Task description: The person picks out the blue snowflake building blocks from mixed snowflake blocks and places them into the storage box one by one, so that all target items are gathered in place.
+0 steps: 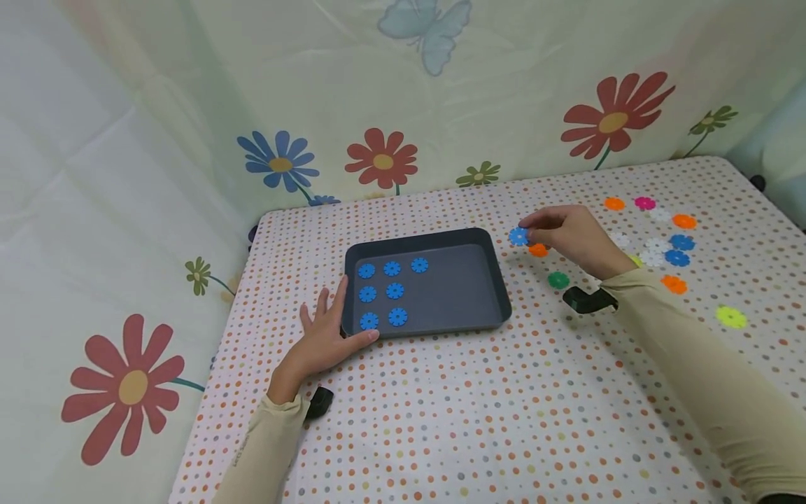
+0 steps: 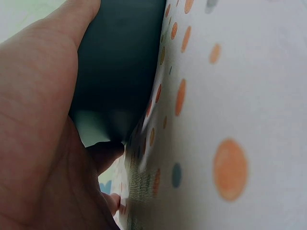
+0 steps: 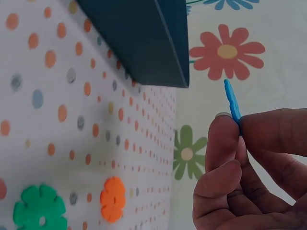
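Between thumb and fingertips, my right hand (image 1: 576,236) pinches a blue flower-shaped plastic disc (image 1: 519,236), held edge-on in the right wrist view. It is above the table, just right of the dark grey tray (image 1: 460,287). My left hand (image 1: 321,339) rests against the tray's front left corner, fingers spread along the left wall and thumb over the front rim. Inside the tray, several blue discs (image 1: 394,290) lie flat in rows on the left half: three in the back row, two in the middle, two in front.
Right of the tray lie an orange disc (image 1: 538,250) and a green disc (image 1: 557,280). Farther right are scattered white discs (image 1: 655,252), blue discs (image 1: 677,258), a pink disc (image 1: 645,203) and a yellow disc (image 1: 731,316). A dotted cloth (image 1: 428,406) covers the table; a flowered curtain (image 1: 504,91) hangs behind.
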Motion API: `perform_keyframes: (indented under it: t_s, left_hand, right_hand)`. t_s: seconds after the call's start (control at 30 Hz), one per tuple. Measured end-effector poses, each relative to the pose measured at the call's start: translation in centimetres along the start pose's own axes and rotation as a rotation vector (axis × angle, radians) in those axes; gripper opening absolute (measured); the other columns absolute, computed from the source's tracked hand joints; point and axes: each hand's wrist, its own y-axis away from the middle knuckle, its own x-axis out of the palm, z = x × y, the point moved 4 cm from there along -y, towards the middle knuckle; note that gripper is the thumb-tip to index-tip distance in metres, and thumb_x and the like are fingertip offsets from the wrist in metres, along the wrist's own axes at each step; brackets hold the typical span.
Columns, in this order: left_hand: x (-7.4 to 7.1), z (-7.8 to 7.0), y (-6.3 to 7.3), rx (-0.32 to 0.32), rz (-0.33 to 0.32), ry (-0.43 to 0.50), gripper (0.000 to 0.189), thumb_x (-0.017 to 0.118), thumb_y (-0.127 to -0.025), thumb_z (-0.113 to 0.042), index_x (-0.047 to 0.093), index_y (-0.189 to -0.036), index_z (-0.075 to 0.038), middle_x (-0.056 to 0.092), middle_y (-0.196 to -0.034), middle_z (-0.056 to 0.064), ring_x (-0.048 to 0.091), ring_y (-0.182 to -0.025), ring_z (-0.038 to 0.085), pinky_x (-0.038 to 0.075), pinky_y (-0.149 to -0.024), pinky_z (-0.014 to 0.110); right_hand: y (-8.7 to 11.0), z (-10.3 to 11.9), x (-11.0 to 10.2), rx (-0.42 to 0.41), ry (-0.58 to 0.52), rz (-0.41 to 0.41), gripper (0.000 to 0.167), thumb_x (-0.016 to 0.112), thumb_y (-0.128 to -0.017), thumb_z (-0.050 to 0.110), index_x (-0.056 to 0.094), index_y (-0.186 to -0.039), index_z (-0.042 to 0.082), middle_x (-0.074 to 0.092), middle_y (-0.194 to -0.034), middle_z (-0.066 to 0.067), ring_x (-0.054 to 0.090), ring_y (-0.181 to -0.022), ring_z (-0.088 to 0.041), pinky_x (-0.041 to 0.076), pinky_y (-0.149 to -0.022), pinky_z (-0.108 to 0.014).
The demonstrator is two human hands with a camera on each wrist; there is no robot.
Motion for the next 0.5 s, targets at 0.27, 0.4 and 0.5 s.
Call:
perform_keyframes:
  t_s: [0.27, 0.4, 0.5]
  left_hand:
    - [-0.1, 0.0, 0.0, -0.002, -0.012, 0.002, 0.119, 0.069, -0.094, -0.068, -0.010, -0.173, -0.027, 0.001, -0.179, 0.014, -0.016, -0.163, 0.032, -0.026, -0.118, 0.064]
    - [-0.1, 0.0, 0.1, -0.004, -0.008, 0.003, 0.119, 0.068, -0.094, -0.070, -0.010, -0.173, -0.027, 0.002, -0.179, 0.013, -0.016, -0.163, 0.031, -0.026, -0.118, 0.064]
    - [-0.1, -0.1, 0.0, -0.003, -0.009, 0.004, 0.120, 0.069, -0.094, -0.070, -0.010, -0.173, -0.027, 0.003, -0.179, 0.013, -0.016, -0.163, 0.031, -0.026, -0.118, 0.064]
  right_hand:
    - [-0.3, 1.1, 1.3, -0.024, -0.057, 0.022, 0.033, 0.067, -0.107, 0.017, 0.070, -0.134, -0.002, 0.072, -0.123, -0.017, 0.065, -0.110, -0.035, 0.054, -0.091, -0.041]
    - [-0.3, 1.4, 1.9, -0.022, -0.070, 0.038, 0.033, 0.068, -0.106, 0.016, 0.071, -0.134, -0.001, 0.072, -0.123, -0.017, 0.064, -0.110, -0.037, 0.054, -0.090, -0.044]
    - [-0.3, 1.6, 2.2, -0.021, -0.066, 0.043, 0.033, 0.069, -0.106, 0.017, 0.071, -0.134, 0.000, 0.072, -0.121, -0.017, 0.064, -0.110, -0.038, 0.054, -0.090, -0.047]
